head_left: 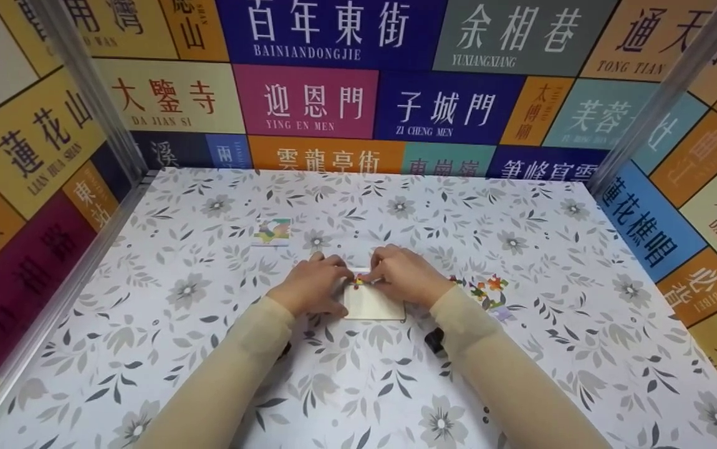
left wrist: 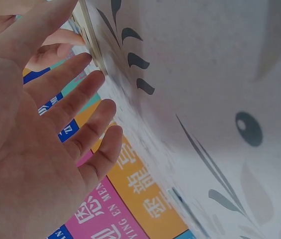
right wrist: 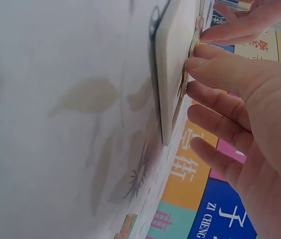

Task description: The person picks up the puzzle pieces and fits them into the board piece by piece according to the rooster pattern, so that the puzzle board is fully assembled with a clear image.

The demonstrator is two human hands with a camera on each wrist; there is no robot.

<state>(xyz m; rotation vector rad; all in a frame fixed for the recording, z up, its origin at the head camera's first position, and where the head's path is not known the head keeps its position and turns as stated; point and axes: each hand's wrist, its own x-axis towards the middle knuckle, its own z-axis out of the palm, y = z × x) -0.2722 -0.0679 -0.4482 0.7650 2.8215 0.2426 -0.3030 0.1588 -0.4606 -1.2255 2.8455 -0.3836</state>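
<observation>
A small cream puzzle board (head_left: pixel 376 305) lies flat on the table, with a colourful jigsaw piece (head_left: pixel 358 282) near its top left corner. My right hand (head_left: pixel 409 274) reaches over the board from the right, thumb and index finger pinching at the piece. In the right wrist view, the board (right wrist: pixel 172 64) appears edge-on, with the thumb tip low against its top face. On the left side, my left hand (head_left: pixel 316 284) rests beside the board, its fingertips at the upper left edge; in the left wrist view its fingers look loosely extended. The fingers partly hide the piece.
Several loose jigsaw pieces (head_left: pixel 480 290) lie right of the board, partly behind the right forearm. A small picture card (head_left: pixel 272 232) sits farther back on the left. Flower-patterned cloth covers the table (head_left: pixel 202 349); panels with street names (head_left: pixel 308 100) stand around it.
</observation>
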